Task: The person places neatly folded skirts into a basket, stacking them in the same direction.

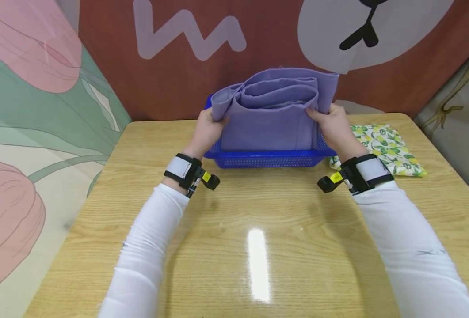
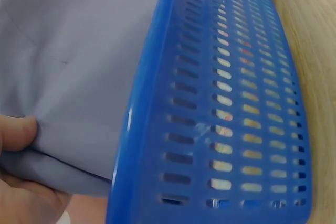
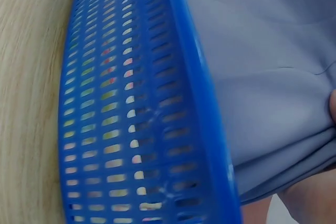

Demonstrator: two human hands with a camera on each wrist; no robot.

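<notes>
A purple fabric organizer [image 1: 268, 128] with several pockets stands upright, its lower part inside a blue plastic basket [image 1: 266, 160]. At its left edge, my left hand [image 1: 209, 132] pinches the cloth, thumb in front. On the opposite side my right hand [image 1: 333, 126] grips the right edge, thumb on the front near the pocket opening. In the left wrist view the thumb [image 2: 18, 132] presses on the cloth beside the basket rim. Through the basket's slots, light, multicoloured contents show in both wrist views. The organizer's bottom is hidden behind the basket's front wall.
Right of the basket lies a flat pouch with a lemon print [image 1: 389, 148], partly behind my right wrist. The wooden table [image 1: 226, 247] ends at a wall covered by a brown printed cloth [image 1: 170, 84]. Black straps with small cameras sit on both wrists.
</notes>
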